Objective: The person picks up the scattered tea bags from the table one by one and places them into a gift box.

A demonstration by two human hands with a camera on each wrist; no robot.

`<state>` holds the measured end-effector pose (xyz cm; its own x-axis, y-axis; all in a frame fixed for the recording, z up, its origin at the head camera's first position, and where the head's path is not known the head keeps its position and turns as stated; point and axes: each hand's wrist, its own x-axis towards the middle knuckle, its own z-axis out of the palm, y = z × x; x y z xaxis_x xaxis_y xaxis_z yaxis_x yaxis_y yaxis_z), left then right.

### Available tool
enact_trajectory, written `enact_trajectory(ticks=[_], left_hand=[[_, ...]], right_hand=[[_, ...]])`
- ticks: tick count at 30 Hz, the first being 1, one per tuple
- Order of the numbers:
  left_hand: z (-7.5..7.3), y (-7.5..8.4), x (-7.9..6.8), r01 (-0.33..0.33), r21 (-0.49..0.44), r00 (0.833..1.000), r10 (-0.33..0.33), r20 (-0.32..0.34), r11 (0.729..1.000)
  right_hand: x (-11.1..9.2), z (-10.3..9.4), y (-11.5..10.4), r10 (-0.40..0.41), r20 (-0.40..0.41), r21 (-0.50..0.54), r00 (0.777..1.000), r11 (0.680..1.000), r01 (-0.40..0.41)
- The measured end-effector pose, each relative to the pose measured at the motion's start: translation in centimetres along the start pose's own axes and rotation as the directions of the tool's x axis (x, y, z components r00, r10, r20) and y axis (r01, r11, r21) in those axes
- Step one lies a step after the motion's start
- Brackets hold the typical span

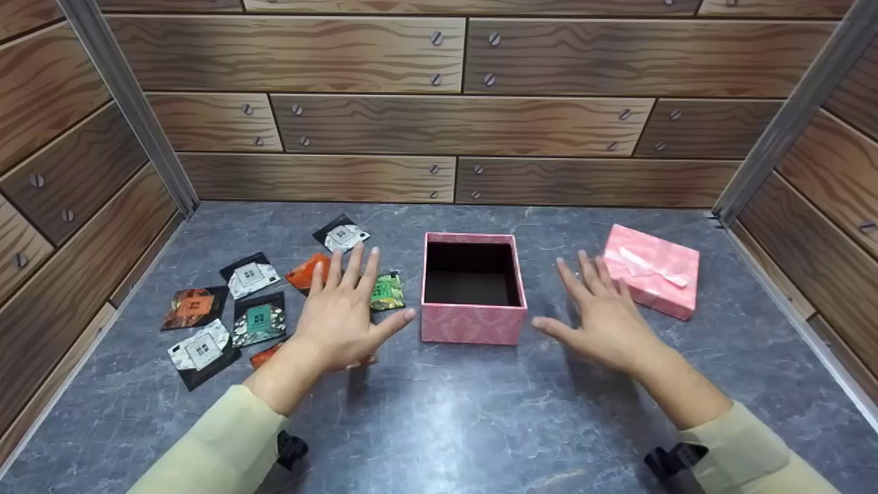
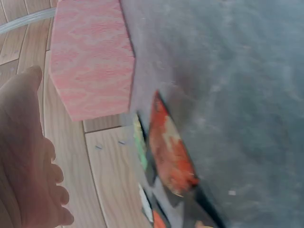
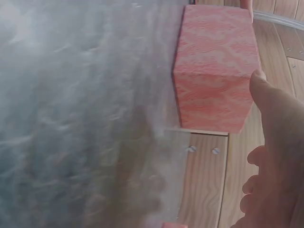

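A pink patterned box (image 1: pixel 472 324) with a dark inside stands lidless at the middle of the table. To its left my left hand (image 1: pixel 343 319) is held with fingers spread and nothing in it, over several small printed packets. Partly behind that hand are an orange packet (image 1: pixel 307 271) and a green packet (image 1: pixel 387 291). My right hand (image 1: pixel 603 322), also spread and holding nothing, is on the box's other side. Just beyond its fingers lies the pink lid (image 1: pixel 651 271) with a ribbon bow. In the right wrist view the thumb overlaps the box (image 3: pixel 216 71).
More packets lie at the left, among them a white-and-black packet (image 1: pixel 204 350), a teal packet (image 1: pixel 259 319) and a brown-orange packet (image 1: pixel 193 307). One more packet (image 1: pixel 341 234) lies farther back. Wood-patterned walls (image 1: pixel 370 123) enclose the grey table (image 1: pixel 439 425) at the back and sides.
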<state>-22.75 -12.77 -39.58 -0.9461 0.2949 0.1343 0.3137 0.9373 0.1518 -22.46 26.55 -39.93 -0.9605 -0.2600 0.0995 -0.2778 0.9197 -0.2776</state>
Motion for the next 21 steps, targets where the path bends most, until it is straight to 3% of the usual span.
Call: enact_trajectory(ticks=[9,21], left_hand=[[-1.2,2.0,1.7,-0.03,0.006,0.999,0.03,0.016,1.0],[-0.6,3.7,3.6,-0.079,-0.027,0.996,0.08,0.046,0.997]], right_hand=[[1.4,-1.2,-1.9,-0.021,0.002,0.012,1.0,1.0,0.021],[3.4,-0.5,-3.4,-0.073,0.021,0.028,0.997,0.997,0.072]])
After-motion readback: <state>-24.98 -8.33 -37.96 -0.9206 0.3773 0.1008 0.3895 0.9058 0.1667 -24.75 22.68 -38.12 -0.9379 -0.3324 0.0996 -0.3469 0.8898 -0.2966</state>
